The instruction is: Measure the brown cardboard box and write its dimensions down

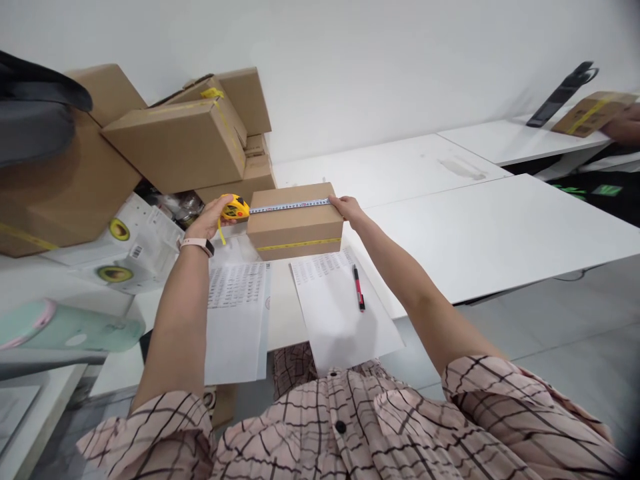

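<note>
A closed cardboard box (295, 235) with a strip of yellow tape along its near side sits on the white table. My left hand (213, 219) is closed round a yellow tape measure (235, 208) at the box's left end. The blade runs across the top of the box to the right edge, where the fingers of my right hand (346, 208) pinch its end. A yellow strap dangles from the tape measure. Two printed sheets lie in front of the box: one paper (235, 327) on the left, another paper (335, 313) on the right with a red and black pen (359, 288) on it.
Several cardboard boxes (175, 143) are piled at the left, above white cartons (125, 250) with avocado pictures. A mint green bottle (75, 327) lies nearer. At far right are a dark bottle (560, 97), a taped box (593, 113) and another person's hand (625, 127).
</note>
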`<state>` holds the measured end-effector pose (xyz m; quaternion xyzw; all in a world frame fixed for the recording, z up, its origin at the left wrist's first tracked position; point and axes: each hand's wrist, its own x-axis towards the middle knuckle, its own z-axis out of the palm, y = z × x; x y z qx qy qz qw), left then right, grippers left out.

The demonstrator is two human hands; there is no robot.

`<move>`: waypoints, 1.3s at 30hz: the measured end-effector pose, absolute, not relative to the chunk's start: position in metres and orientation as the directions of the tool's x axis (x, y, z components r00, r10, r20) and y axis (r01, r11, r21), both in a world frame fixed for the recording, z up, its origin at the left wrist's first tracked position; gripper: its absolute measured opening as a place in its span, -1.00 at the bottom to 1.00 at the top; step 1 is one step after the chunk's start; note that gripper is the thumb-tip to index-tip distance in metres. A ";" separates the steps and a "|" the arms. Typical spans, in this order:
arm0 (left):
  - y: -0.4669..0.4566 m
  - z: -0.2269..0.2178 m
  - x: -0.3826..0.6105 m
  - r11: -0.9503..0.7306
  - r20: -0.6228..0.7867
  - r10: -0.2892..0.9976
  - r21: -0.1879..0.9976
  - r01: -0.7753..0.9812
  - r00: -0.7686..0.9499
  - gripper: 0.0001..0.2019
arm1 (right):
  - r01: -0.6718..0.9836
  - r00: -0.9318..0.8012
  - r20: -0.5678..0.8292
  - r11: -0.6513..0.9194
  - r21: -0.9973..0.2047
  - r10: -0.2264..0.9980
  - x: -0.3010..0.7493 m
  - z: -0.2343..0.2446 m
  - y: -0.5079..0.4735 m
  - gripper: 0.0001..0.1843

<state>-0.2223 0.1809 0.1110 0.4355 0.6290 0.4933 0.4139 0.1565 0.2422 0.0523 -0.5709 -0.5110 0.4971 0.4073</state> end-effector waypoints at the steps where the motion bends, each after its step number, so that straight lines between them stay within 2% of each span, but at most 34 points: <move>1: 0.182 0.110 -0.222 0.135 -0.089 0.954 0.980 0.144 -0.286 -0.72 | 0.182 -0.022 -0.143 -0.137 -0.974 0.989 0.157 0.051 0.243 -0.64; 8: 0.177 0.106 -0.225 0.116 -0.066 0.968 0.974 0.196 -0.244 -0.68 | 0.351 0.013 -0.073 -0.073 -0.933 0.997 0.156 0.053 0.246 -0.59; 12: 0.159 0.136 -0.215 0.026 0.031 0.981 0.958 0.286 -0.194 -0.62 | 0.452 0.074 -0.030 -0.061 -0.890 0.997 0.156 0.055 0.244 -0.52; 14: 0.141 0.156 -0.204 -0.013 0.063 0.989 0.939 0.343 -0.133 -0.54 | 0.452 0.094 -0.015 -0.057 -0.890 0.995 0.159 0.058 0.244 -0.55; 16: 0.117 0.169 -0.190 -0.008 0.021 0.999 0.915 0.403 -0.028 -0.44 | 0.397 0.083 -0.008 -0.040 -0.917 0.997 0.163 0.063 0.244 -0.60; 19: 0.071 0.157 -0.158 0.072 -0.170 0.965 0.905 0.419 0.201 -0.44 | 0.279 0.004 0.077 0.073 -0.958 0.997 0.167 0.080 0.243 -0.68; 21: 0.040 0.128 -0.131 0.151 -0.268 0.905 0.928 0.339 0.329 -0.51 | 0.237 -0.094 0.182 0.199 -0.951 0.979 0.165 0.093 0.242 -0.71; 23: 0.013 0.095 -0.101 0.250 -0.284 0.876 0.959 0.137 0.390 -0.49 | 0.239 -0.213 0.254 0.302 -0.923 0.943 0.155 0.104 0.242 -0.74; 26: -0.009 0.063 -0.059 0.303 -0.230 0.911 0.936 -0.180 0.342 -0.52 | 0.278 -0.324 0.321 0.414 -0.867 0.890 0.131 0.112 0.245 -0.74; 28: -0.010 0.060 -0.041 0.281 -0.206 0.941 0.917 -0.282 0.267 -0.54 | 0.302 -0.331 0.359 0.458 -0.836 0.873 0.113 0.109 0.251 -0.62; 32: 0.012 0.081 -0.031 0.244 -0.221 0.969 0.921 -0.304 0.110 -0.56 | 0.429 -0.293 0.347 0.447 -0.785 0.891 0.089 0.092 0.260 -0.44; 35: 0.031 0.096 -0.035 0.256 -0.260 0.965 0.922 -0.291 0.024 -0.59 | 0.475 -0.325 0.350 0.472 -0.742 0.878 0.082 0.084 0.261 -0.40; 39: 0.042 0.102 -0.036 0.312 -0.331 0.944 0.898 -0.310 -0.011 -0.61 | 0.537 -0.377 0.305 0.475 -0.697 0.875 0.080 0.082 0.257 -0.40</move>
